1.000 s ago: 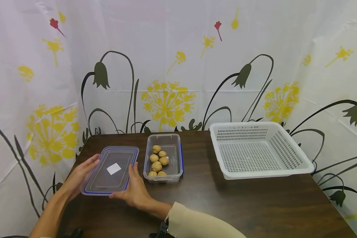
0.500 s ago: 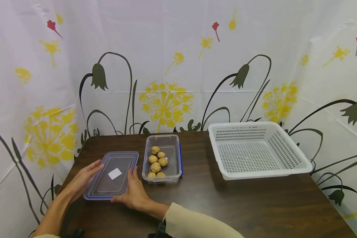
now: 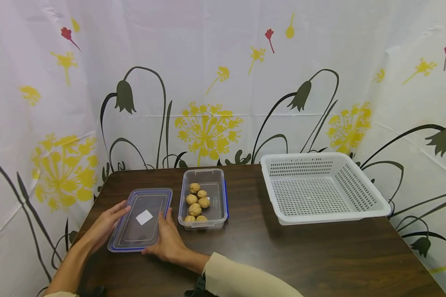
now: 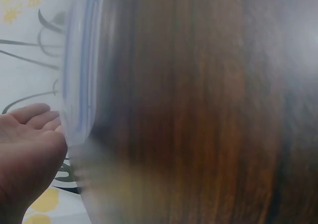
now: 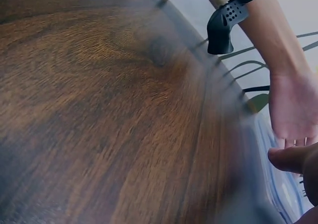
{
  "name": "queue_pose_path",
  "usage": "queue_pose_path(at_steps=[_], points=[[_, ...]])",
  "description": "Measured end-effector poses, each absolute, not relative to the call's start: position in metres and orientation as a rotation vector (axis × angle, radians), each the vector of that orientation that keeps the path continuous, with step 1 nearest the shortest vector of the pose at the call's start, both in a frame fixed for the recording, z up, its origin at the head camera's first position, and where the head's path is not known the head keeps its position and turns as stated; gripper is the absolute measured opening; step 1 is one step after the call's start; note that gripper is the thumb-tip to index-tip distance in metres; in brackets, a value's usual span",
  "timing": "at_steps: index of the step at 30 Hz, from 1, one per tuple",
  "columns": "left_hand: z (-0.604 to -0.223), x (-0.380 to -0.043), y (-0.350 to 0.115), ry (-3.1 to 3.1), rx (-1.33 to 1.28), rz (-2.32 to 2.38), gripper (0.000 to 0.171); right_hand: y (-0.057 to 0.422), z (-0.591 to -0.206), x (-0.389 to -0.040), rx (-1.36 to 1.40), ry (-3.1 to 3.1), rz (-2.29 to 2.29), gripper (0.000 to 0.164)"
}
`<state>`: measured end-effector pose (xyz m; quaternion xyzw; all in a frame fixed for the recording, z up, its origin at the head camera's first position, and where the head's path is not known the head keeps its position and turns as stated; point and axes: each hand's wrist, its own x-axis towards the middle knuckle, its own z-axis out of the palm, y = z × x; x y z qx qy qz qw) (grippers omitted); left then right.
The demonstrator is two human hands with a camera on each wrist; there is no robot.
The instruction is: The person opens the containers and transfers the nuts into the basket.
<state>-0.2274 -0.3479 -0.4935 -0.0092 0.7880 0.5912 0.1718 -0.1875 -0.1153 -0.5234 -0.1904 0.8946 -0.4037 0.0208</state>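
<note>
In the head view, a clear rectangular plastic lid [image 3: 134, 233] with blue edging and a white square label [image 3: 144, 217] lies low over the left side of the table. My left hand [image 3: 105, 226] touches its left edge, fingers stretched out along the side. Along the right edge rest the fingers of my right hand [image 3: 169, 242], with the thumb at the near edge. The left wrist view catches the lid's edge [image 4: 82, 65] beside my palm. Just right of the lid stands an uncovered clear container [image 3: 216, 187] with several walnuts [image 3: 195, 209] inside.
A white perforated plastic basket [image 3: 321, 214] stands at the back right of the dark wooden table [image 3: 282, 255]. Behind the table hangs a flower-printed curtain [image 3: 215, 49]. A blue clip [image 3: 226, 200] juts from the container's right side.
Both hands have brought the lid lower and slightly nearer to me, with a small turn. It shifts little over the last half second. The walnut container and basket stay in place.
</note>
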Motion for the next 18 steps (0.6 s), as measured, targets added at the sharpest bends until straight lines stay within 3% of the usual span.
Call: queue_pose_path(at_steps=[8,18], points=[[-0.491,-0.229,-0.347,2.254,-0.008,1.684,0.084,-0.115,-0.515,-0.191,-0.525,2.825,-1.097,0.109],[-0.48,-0.232,-0.349,2.362,-0.009,1.66,0.086,-0.098,-0.483,-0.186,-0.753,2.794,-1.053,0.094]])
